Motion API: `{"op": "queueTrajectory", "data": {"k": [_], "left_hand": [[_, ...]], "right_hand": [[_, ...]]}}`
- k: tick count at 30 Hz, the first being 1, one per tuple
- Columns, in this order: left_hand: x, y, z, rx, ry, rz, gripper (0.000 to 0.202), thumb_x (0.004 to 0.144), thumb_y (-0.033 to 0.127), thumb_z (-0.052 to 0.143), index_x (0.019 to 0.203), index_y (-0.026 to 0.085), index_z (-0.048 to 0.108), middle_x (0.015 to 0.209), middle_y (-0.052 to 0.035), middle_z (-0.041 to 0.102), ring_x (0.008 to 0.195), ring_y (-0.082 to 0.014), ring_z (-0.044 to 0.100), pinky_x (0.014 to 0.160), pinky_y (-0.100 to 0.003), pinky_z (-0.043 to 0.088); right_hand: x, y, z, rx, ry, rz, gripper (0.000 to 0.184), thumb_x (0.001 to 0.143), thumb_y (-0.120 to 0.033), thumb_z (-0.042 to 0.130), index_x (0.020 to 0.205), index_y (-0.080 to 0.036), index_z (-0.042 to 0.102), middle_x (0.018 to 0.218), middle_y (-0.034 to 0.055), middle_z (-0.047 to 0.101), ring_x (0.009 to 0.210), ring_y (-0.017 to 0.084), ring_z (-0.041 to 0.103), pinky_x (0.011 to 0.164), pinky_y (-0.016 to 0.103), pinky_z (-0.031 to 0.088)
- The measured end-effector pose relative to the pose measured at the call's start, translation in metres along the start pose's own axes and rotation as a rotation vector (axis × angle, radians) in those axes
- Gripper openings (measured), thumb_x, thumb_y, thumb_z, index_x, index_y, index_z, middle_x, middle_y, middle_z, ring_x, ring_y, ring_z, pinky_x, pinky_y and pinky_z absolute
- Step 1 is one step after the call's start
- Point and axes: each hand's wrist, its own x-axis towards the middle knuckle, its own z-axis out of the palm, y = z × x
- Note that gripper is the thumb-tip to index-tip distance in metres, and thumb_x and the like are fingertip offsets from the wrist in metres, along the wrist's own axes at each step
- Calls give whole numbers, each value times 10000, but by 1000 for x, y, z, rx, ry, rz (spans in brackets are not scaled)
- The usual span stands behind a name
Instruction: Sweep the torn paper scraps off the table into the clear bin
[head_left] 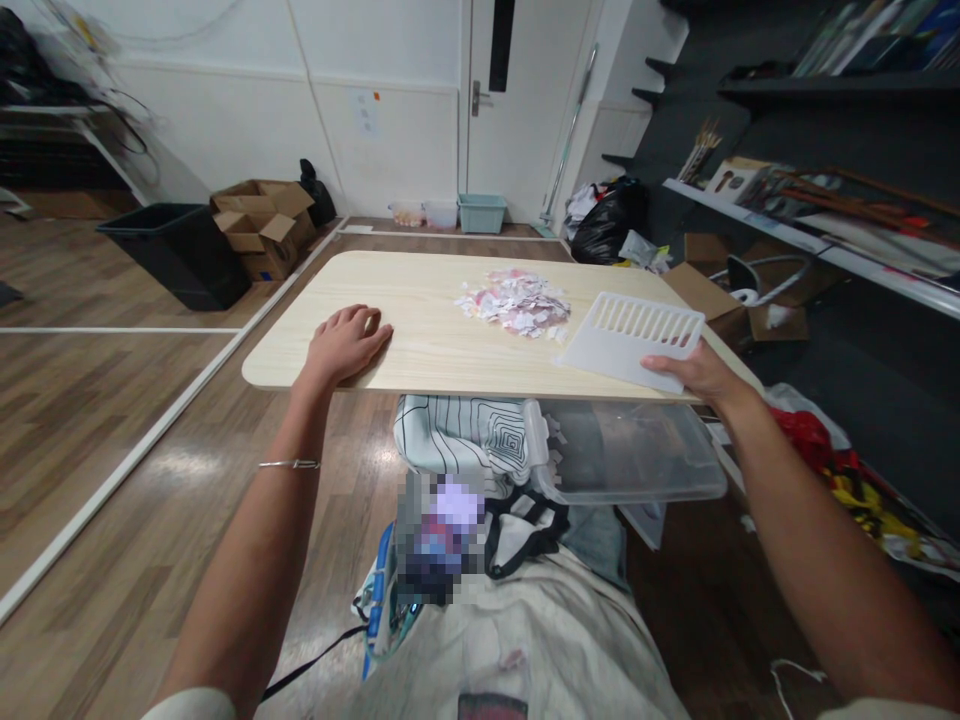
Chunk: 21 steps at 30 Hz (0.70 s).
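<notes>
My left hand lies on the left part of a pale wooden tabletop, with its thumb apart from its loosely bent fingers and nothing in it. At the table's right end, my right hand grips a flat white plastic panel with a row of slots along its far side. The thumb is on top of the panel, and the other fingers are hidden behind it. Just left of the panel is a loose heap of small paper scraps, white and pinkish.
A clear plastic box sits below the table's near edge, beside a patterned white cloth. A black bin and cardboard boxes stand left. Dark shelving lines the right. A teal tub stands by the door.
</notes>
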Motion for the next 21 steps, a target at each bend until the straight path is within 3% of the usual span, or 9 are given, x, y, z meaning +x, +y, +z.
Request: {"op": "queueTrajectory", "data": {"k": [5,10,21], "left_hand": [[0,-1,1,-13,-2,8,642,1175,616,448,1647,282,728,1864,-156,644,1756,-407,548,1464,-654,428],[2,-3,2,-17,-4,-6,645,1168,635,450,1647,302,723,1876,-140,634,1762,-401,538,1473,-641,416],[0,-1,0,-52,7,5,624,1157,641,469,1604,303,743,1859,-151,656,1744,-423,552,1458,-683,423]], "right_hand": [[-2,0,1,75,59,1,700,636,-644,1140,1257,-442,888,1444,2,933,1419,500,853,1338,791,624],[0,0,1,6,7,7,677,624,-580,1152,1235,-446,892,1390,19,945,1424,516,850,1335,815,616],[-3,-9,5,19,16,-4,695,600,-604,1177,1225,-463,907,1358,-15,953,1389,500,867,1331,817,623]]}}
